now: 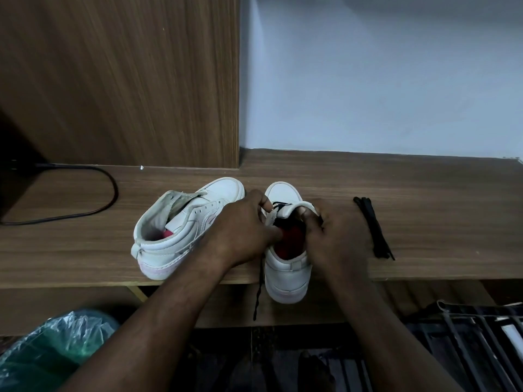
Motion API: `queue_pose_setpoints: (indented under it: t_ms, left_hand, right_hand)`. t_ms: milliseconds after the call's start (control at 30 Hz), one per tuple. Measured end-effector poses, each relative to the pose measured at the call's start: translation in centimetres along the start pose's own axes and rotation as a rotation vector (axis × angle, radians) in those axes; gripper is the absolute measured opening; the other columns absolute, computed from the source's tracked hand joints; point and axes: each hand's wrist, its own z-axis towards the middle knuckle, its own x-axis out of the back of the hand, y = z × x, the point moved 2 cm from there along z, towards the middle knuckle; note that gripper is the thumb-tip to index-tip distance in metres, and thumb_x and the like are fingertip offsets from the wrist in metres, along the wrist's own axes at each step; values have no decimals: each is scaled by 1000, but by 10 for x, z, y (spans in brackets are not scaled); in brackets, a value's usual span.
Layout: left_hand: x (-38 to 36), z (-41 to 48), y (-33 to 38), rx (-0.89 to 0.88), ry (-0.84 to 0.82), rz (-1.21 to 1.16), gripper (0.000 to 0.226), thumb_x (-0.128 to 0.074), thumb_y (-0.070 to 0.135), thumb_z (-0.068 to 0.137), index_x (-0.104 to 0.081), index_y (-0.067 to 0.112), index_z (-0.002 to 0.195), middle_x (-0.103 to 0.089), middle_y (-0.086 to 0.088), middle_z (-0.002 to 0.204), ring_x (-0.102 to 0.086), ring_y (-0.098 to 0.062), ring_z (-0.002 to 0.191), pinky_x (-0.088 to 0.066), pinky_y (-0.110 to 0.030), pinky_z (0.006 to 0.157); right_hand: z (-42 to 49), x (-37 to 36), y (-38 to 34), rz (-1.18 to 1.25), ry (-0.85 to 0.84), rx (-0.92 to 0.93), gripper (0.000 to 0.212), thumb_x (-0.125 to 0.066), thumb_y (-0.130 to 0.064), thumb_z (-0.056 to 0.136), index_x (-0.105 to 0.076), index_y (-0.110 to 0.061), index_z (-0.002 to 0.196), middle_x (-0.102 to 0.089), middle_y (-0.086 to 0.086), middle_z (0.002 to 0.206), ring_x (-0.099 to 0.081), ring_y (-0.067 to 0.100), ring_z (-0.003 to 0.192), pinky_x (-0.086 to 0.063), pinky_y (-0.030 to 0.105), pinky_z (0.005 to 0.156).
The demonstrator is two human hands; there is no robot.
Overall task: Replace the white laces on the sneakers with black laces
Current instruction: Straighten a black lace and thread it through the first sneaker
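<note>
The right sneaker [286, 274] stands at the desk's [441, 190] front edge with its heel just overhanging. Its long axis runs front to back and its toe points at the wall [382, 80]. The left hand [243, 227] and right hand [336, 236] each have their grip clenched on its collar. A black lace [259, 290] dangles off the edge. The left sneaker [175, 230] lies just beside it, its toe angled away and to the right. A spare lace bundle [373, 227] lies to the right, with bare desk beyond it.

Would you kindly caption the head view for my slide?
Left hand and right hand grip a white leather sneaker partly threaded with a black shoelace on a brown wooden tabletop.
</note>
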Motion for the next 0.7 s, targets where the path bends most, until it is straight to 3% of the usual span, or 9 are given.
queue_pose_setpoints:
  t_ms: [100, 167, 267, 333, 433, 533, 633, 700]
  left_hand:
    - [1, 0, -3, -1, 16, 0, 31, -79, 29, 71, -59, 34, 94, -70, 9, 79, -62, 0, 68, -45, -25, 61]
    - [1, 0, -5, 22, 8, -42, 30, -82, 34, 73, -60, 32, 94, -71, 8, 79, -63, -2, 67, -48, -27, 62]
    - [2, -3, -9, 160, -117, -354, 45, -88, 50, 74, -61, 20, 96, -69, 3, 75, -66, -14, 63, -54, -31, 56]
    - [4, -6, -10, 229, -200, -475, 55, -79, 67, 75, -61, 19, 96, -70, -3, 77, -65, -16, 61, -51, -27, 51]
    - [2, -5, -9, 276, -209, -456, 59, -60, 78, 83, -65, 20, 94, -71, -2, 79, -63, -15, 60, -47, -23, 46]
    - [-2, -2, -12, 341, -149, -451, 57, -47, 66, 99, -68, 14, 101, -66, -1, 73, -56, -13, 50, -40, -20, 40]
    - [-6, 1, -14, 324, -118, -439, 38, -56, 49, 103, -65, 12, 98, -64, -2, 72, -53, -13, 49, -36, -19, 40]
    - [-7, 2, -13, 287, -100, -460, 27, -60, 40, 103, -65, 15, 95, -64, -4, 72, -53, -14, 50, -36, -18, 39]
  right_hand:
    - [3, 0, -1, 13, -32, 16, 15, -67, -30, 98, -77, -19, 97, -62, -11, 71, -51, 9, 65, -31, 22, 57]
    - [6, 2, 2, 63, -111, 7, 17, -68, -34, 96, -78, -25, 106, -73, -11, 88, -60, 5, 78, -43, 22, 66]
    - [6, 6, 9, 161, -169, -48, 28, -69, -45, 90, -78, -27, 110, -76, -11, 99, -69, 8, 92, -56, 34, 83]
    - [5, 8, 12, 198, -197, -24, 30, -71, -44, 89, -78, -26, 111, -76, -13, 100, -69, 5, 94, -58, 36, 84]
    - [3, 11, 18, 251, -243, -42, 33, -73, -51, 87, -77, -30, 113, -75, -17, 101, -68, -1, 96, -57, 30, 85]
    - [2, 12, 22, 453, -259, -207, 32, -59, -60, 93, -78, -35, 98, -77, -13, 92, -72, 4, 89, -58, 31, 77]
    - [3, 7, 26, 599, -308, -426, 28, -55, -43, 104, -79, -41, 90, -79, -12, 89, -74, 4, 83, -55, 19, 66]
    - [3, 4, 29, 548, -368, -448, 31, -59, -32, 103, -75, -53, 86, -78, -16, 86, -73, -1, 78, -53, 23, 70]
